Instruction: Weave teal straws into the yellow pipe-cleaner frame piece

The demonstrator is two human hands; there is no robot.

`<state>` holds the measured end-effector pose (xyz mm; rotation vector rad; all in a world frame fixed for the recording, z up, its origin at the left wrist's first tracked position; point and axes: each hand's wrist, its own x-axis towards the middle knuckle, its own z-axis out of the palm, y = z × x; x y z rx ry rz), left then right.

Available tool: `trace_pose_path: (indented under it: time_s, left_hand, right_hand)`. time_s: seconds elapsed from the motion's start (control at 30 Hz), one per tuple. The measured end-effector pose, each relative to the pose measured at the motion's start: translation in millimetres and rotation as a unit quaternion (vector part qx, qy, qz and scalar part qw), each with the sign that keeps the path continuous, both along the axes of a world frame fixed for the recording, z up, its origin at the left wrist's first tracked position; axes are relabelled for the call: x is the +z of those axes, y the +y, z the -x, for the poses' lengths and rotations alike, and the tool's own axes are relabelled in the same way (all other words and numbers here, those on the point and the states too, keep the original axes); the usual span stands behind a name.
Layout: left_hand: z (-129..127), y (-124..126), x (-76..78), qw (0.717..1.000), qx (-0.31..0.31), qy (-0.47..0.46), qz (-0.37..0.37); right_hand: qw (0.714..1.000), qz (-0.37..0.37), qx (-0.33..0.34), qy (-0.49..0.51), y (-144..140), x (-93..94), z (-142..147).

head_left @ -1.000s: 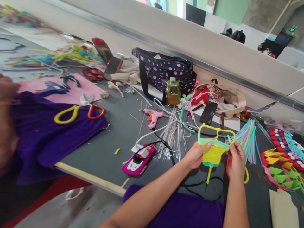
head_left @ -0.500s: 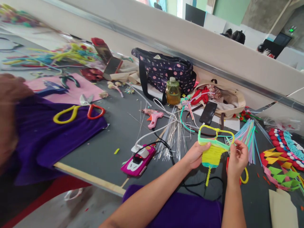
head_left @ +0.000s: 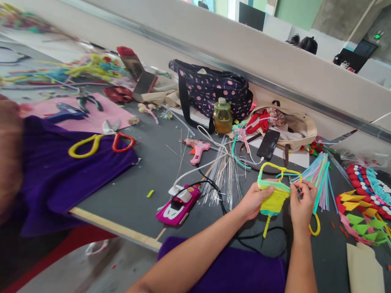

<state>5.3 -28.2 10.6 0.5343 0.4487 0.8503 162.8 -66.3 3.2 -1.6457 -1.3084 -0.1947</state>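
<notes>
My left hand (head_left: 253, 200) grips the left side of a yellow and green pipe-cleaner piece (head_left: 274, 198), heart-shaped, with a wound body and a yellow stem hanging down. My right hand (head_left: 302, 205) pinches its right edge, where a thin strand runs off. Both hands hold it just above the dark table (head_left: 146, 171). A bundle of pastel pipe cleaners (head_left: 317, 179) lies right behind my right hand, and a yellow loop (head_left: 315, 226) shows below it.
A pink glue gun (head_left: 198, 149), a pink car-shaped power strip (head_left: 179, 205), thin wires (head_left: 224, 173), a jar (head_left: 222, 117), a phone (head_left: 268, 144), a dotted bag (head_left: 214, 91) and scissors (head_left: 100, 142) on purple cloth. Foam shapes (head_left: 363, 207) lie at right. Another person's blurred shape (head_left: 9, 158) is at far left.
My right hand has slid left and up along the piece's right edge, closing in on my left hand. The piece tilted slightly and sits a little lower.
</notes>
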Motion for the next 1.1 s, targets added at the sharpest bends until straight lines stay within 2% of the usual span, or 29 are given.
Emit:
trace_pose_path:
  time_s: [0.2, 0.33, 0.43, 0.57, 0.8, 0.87, 1.0, 1.1]
  left_hand:
    - [0.1, 2.1, -2.9, 1.0, -0.002, -0.017, 0.018]
    - [0.7, 3.8, -3.8, 0.999, 0.005, -0.033, 0.03]
    - [0.9, 4.3, -3.9, 0.999, 0.003, -0.039, 0.029]
    - [1.1, 4.7, -4.7, 0.998, 0.0, -0.043, 0.034]
    - [1.1, 8.5, -9.8, 0.996, -0.026, -0.064, 0.055]
    - [0.8, 9.6, -11.8, 0.995, -0.039, -0.071, 0.065]
    - [0.6, 10.4, -14.0, 0.992, -0.064, -0.084, 0.071]
    - [1.2, 10.5, -12.7, 0.992, -0.061, -0.082, 0.069]
  right_hand:
    - [0.998, -0.052, -0.013, 0.035, 0.0, 5.5, 5.0]
    - [0.986, -0.066, -0.026, 0.15, -0.4, 5.1, 8.5]
    - [0.956, -0.048, -0.022, 0.288, 0.2, 2.5, 7.5]
    - [0.894, -0.054, 0.012, 0.445, 1.5, 1.1, 5.6]
    - [0.807, -0.043, 0.073, 0.584, 0.7, 2.4, -1.3]
    - [0.796, -0.036, 0.093, 0.597, 0.2, 1.6, -3.6]
    - [0.796, -0.013, 0.126, 0.592, -0.2, -1.3, -5.3]
    - [0.79, 0.0, 0.135, 0.598, 0.9, -2.5, -3.9]
